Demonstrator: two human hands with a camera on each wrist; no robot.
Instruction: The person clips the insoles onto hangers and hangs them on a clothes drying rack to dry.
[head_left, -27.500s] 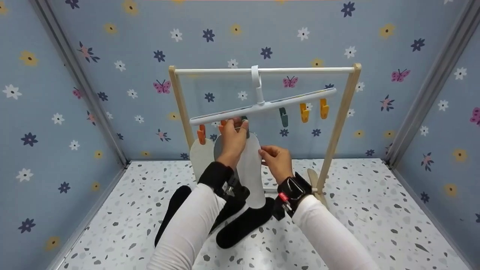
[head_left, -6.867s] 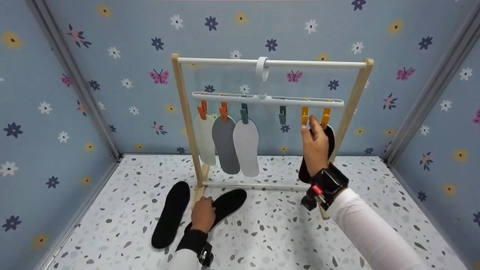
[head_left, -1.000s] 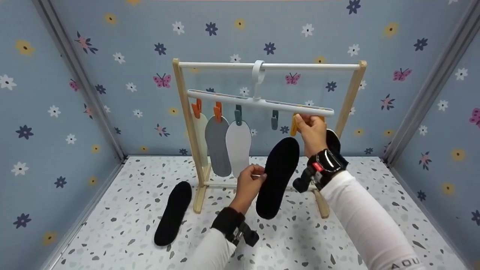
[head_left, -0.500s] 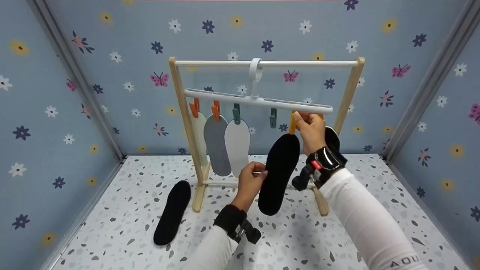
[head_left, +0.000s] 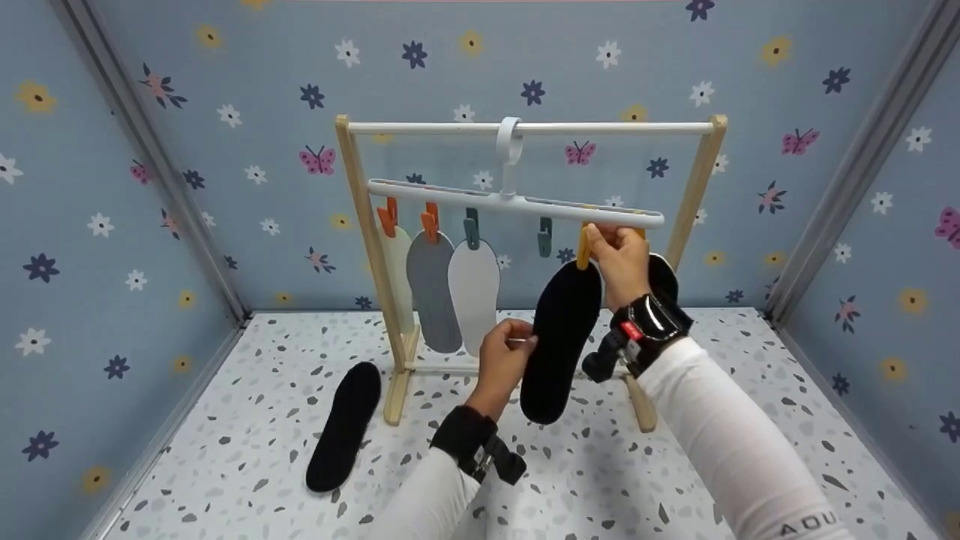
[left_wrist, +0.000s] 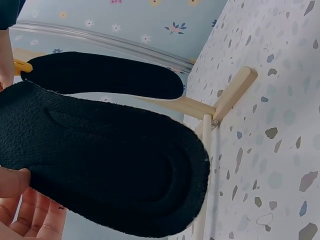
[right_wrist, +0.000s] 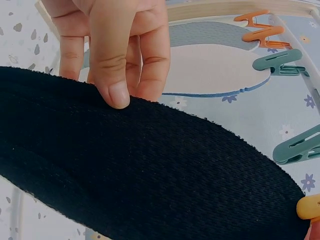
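My left hand (head_left: 504, 361) pinches the side edge of a black insole (head_left: 559, 352), thumb on its face in the right wrist view. Its upper end meets a yellow clip (head_left: 583, 251), which overlaps the tip in the right wrist view. My right hand (head_left: 624, 264) pinches that clip under the white hanger bar (head_left: 450, 195), pulling the bar lower on the right. Behind the right wrist hangs another black insole (head_left: 664, 277), its clip mostly hidden by the hand. The left wrist view shows this hanging black insole (left_wrist: 105, 75) beyond the held one.
Pale green (head_left: 401, 277), grey (head_left: 435, 300) and white insoles (head_left: 475, 292) hang at left from orange and green clips. One green clip (head_left: 545, 238) holds nothing. A black insole (head_left: 343, 427) lies on the speckled surface. The wooden stand (head_left: 360, 195) carries the hanger.
Earlier my left hand was at this insole on the surface; now it is raised. Over the last second its tip has risen to the yellow clip, while the right hand has stayed there.
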